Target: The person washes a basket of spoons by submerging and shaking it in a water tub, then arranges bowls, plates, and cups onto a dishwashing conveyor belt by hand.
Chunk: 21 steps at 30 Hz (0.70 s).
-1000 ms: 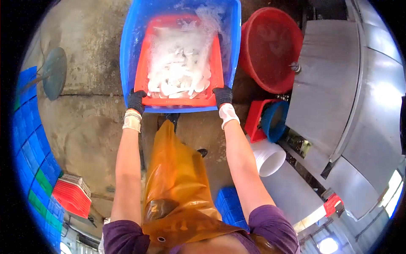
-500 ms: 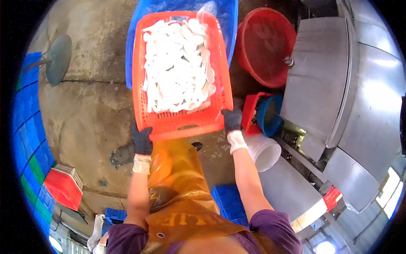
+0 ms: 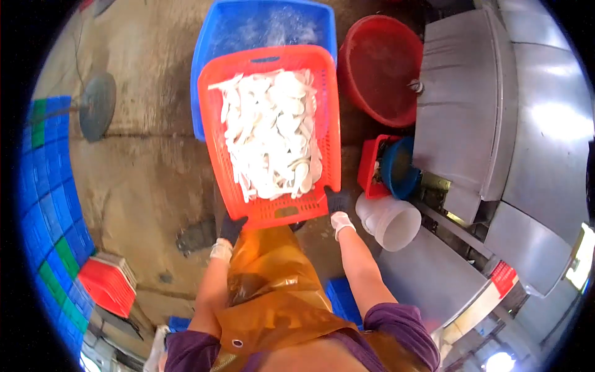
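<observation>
Basket (image 3: 331, 136), red plastic, heaped w/ white pcs (image 3: 269, 133), is held at the near end of the blue tub (image 3: 196, 93), apparently clear of the water (image 3: 263, 31): lift done, I'd say, but not set down yet. L hand (image 3: 232, 229) & R hand (image 3: 337, 202), both gloved, have fingers clamped on its 2 near corners. Can't tell if it touches the tub.

Left hand (image 3: 232, 230) and right hand (image 3: 338, 202) in dark gloves (image 3: 336, 199), whitish wrist cuffs (image 3: 221, 250), short purple sleeves (image 3: 401, 332), glossy amber apron (image 3: 279, 319), round pale-rimmed eyelet (image 3: 237, 343).
</observation>
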### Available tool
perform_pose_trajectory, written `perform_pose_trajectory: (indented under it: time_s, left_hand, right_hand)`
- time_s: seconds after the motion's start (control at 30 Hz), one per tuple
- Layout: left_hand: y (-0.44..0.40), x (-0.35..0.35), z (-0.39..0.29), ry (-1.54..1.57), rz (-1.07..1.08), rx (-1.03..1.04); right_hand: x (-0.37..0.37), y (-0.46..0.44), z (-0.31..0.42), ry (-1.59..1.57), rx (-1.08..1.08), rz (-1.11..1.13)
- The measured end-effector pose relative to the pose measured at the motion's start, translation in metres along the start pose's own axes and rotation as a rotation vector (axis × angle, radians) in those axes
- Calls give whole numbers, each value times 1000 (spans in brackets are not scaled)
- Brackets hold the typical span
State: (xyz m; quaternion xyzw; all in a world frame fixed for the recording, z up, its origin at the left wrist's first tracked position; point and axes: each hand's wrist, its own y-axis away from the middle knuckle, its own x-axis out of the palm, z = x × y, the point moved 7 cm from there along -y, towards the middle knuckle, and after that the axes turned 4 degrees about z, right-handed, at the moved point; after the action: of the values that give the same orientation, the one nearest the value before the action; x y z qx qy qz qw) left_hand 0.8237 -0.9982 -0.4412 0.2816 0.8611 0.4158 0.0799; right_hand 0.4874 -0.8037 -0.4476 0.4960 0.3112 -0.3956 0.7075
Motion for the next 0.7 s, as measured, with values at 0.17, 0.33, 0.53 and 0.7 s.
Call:
perform_pose_trajectory:
  time_s: [0.17, 0.33, 0.53, 0.7]
  left_hand:
    - [-89, -34, -121, 47, 199, 201]
    - [-222, -74, -91, 550, 407, -390]
    - [-165, -64, -143, 181, 230, -368]
    - [-87, -28, -200, 26, 394, -563]
  right_hand:
    - [-20, 10, 28, 154, 173, 286]
    - [23, 1, -28, -25, 58, 233]
    - [-93, 32, 26, -60, 19, 307]
    - [-162, 103, 16, -22, -119, 75]
